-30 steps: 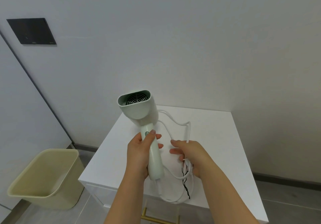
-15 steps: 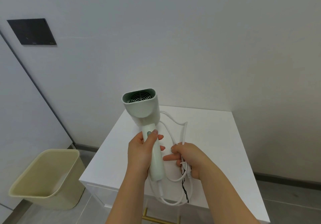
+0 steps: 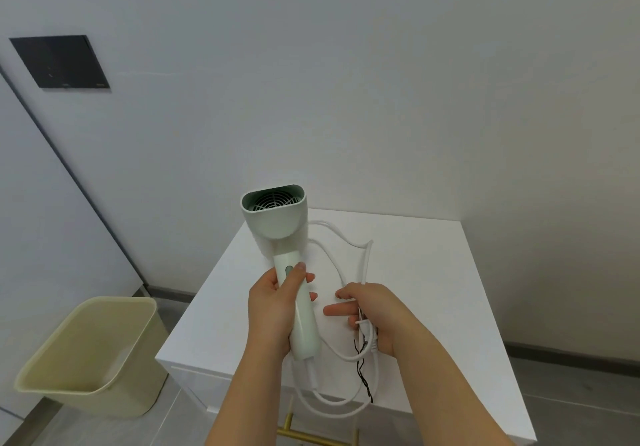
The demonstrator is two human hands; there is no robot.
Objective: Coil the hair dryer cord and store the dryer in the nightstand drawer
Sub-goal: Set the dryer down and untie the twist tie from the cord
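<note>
Right hand [image 3: 377, 317] edged leftward, grasping cord [image 3: 367, 262] loops; left hand [image 3: 270, 310] grasps hair dryer [image 3: 277, 224]; wall panel [image 3: 60, 61] lettering unreadable.

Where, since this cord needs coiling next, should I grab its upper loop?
Probably pinch the cord at its sharp bend above the right hand, coming from the right: it is unobstructed there, while the left hand and hair dryer block the left.

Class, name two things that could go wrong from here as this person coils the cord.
The cord sags in a loose loop past the nightstand edge, near the gold handle; it may snag. The right hand holds only a few strands, so gathered loops might slip free.
</note>
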